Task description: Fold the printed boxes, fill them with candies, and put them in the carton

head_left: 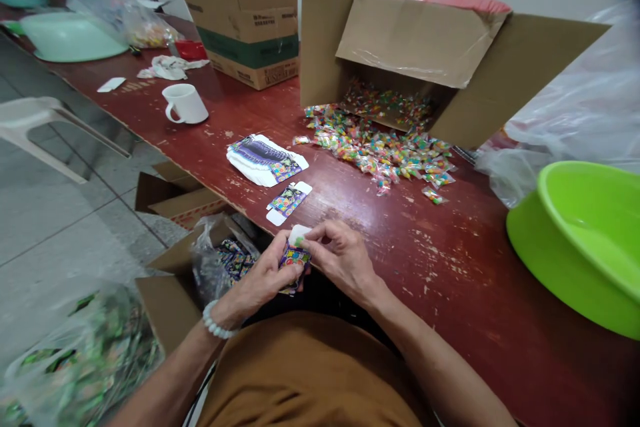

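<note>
My left hand (273, 270) is closed around a small purple printed cardboard box (295, 257) at the table's front edge. The white top flap of this box stands up. At its mouth, the thumb and fingers of my right hand (345, 257) pinch a small candy packet (299, 241), mostly hidden, with a bit of green showing. Just beyond lies a single flattened box (289, 201), and behind that a fanned stack of flat boxes (265, 160). Wrapped candies (370, 147) spill across the table from a large carton (400, 40) lying on its side.
A bright green basin (575, 247) stands at the right of the red table (400, 293). Farther left are a white mug (187, 105), a tall carton (250, 33) and a pale green basin (75, 37). Below sit an open carton of filled packs (235, 260), a plastic bag (85, 360) and a stool (35, 113).
</note>
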Tool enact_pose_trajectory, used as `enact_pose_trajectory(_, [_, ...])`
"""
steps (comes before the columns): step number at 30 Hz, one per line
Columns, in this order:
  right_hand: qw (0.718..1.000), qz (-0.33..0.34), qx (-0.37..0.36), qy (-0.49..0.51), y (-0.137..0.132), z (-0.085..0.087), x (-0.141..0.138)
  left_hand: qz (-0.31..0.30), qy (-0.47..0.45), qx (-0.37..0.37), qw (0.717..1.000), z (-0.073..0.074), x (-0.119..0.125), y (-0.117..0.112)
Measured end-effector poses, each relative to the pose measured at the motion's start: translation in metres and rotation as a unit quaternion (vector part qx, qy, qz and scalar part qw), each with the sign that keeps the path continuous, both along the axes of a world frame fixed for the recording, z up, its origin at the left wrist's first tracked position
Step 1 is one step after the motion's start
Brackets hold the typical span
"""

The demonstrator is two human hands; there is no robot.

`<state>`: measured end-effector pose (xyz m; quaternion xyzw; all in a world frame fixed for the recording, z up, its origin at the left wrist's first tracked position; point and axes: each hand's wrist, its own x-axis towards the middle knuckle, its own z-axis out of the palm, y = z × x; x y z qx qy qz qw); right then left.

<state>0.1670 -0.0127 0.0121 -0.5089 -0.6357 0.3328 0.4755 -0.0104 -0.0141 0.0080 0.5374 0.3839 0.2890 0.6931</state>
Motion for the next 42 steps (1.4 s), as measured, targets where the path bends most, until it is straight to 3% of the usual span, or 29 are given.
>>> enact_pose_trajectory(2, [0.999, 0.031, 0.004, 0.019, 0.0, -0.004, 0.005, 0.017, -0.014, -0.002, 1.0, 0.0, 0.002, 0.001])
enact_pose_trajectory(4, [0.991, 0.04, -0.054, 0.119, 0.001, -0.008, 0.009, 0.032, -0.045, -0.03, 0.998, -0.001, 0.004, 0.002])
enact_pose_trajectory(7, [0.922, 0.069, -0.214, 0.314, 0.001, -0.014, 0.01, 0.079, -0.076, -0.102, 0.989, -0.002, 0.009, 0.002])
enact_pose_trajectory(9, [0.883, 0.118, -0.276, 0.36, 0.0, -0.016, 0.008, 0.111, -0.079, -0.135, 0.982, -0.003, 0.014, 0.001])
enact_pose_trajectory(10, [0.884, 0.139, -0.277, 0.35, 0.0, -0.017, 0.006, 0.121, -0.079, -0.137, 0.98, -0.004, 0.016, 0.0])
enact_pose_trajectory(12, [0.918, 0.147, -0.229, 0.287, -0.001, -0.019, 0.003, 0.134, -0.08, -0.113, 0.981, -0.006, 0.02, -0.002])
enact_pose_trajectory(15, [0.984, 0.087, -0.072, 0.134, -0.001, -0.019, 0.004, 0.157, -0.091, -0.084, 0.98, -0.006, 0.024, -0.003])
enact_pose_trajectory(17, [0.996, 0.068, 0.036, 0.042, -0.001, -0.018, 0.007, 0.145, -0.111, -0.151, 0.971, -0.003, 0.026, -0.002])
enact_pose_trajectory(19, [0.991, 0.095, 0.093, -0.007, -0.003, -0.015, 0.011, 0.115, -0.135, -0.244, 0.953, 0.0, 0.026, -0.001])
enact_pose_trajectory(21, [0.99, 0.121, 0.078, -0.006, -0.004, -0.014, 0.013, 0.097, -0.151, -0.29, 0.94, 0.003, 0.027, 0.0])
enact_pose_trajectory(23, [0.99, 0.124, -0.009, 0.06, -0.005, -0.015, 0.012, 0.112, -0.154, -0.282, 0.94, 0.004, 0.028, 0.001])
enact_pose_trajectory(26, [0.96, 0.122, -0.154, 0.198, -0.004, -0.021, 0.008, 0.131, -0.15, -0.267, 0.943, 0.002, 0.029, -0.001])
enact_pose_trajectory(28, [0.944, 0.123, -0.187, 0.242, -0.002, -0.024, 0.005, 0.133, -0.152, -0.259, 0.945, 0.0, 0.029, -0.001])
enact_pose_trajectory(30, [0.956, 0.106, -0.158, 0.225, -0.001, -0.023, 0.002, 0.134, -0.145, -0.252, 0.947, -0.002, 0.029, -0.001])
enact_pose_trajectory(33, [0.989, 0.084, -0.026, 0.117, -0.004, -0.018, 0.0, 0.149, -0.131, -0.245, 0.949, -0.004, 0.027, 0.002])
enact_pose_trajectory(36, [0.992, 0.097, 0.074, 0.033, -0.009, -0.013, -0.002, 0.151, -0.156, -0.275, 0.937, -0.005, 0.025, 0.005])
enact_pose_trajectory(39, [0.991, 0.097, 0.087, -0.001, -0.01, -0.015, -0.004, 0.163, -0.187, -0.303, 0.92, -0.006, 0.024, 0.007])
enact_pose_trajectory(42, [0.994, 0.104, 0.031, 0.014, -0.005, -0.017, -0.004, 0.184, -0.171, -0.292, 0.923, -0.006, 0.022, 0.008])
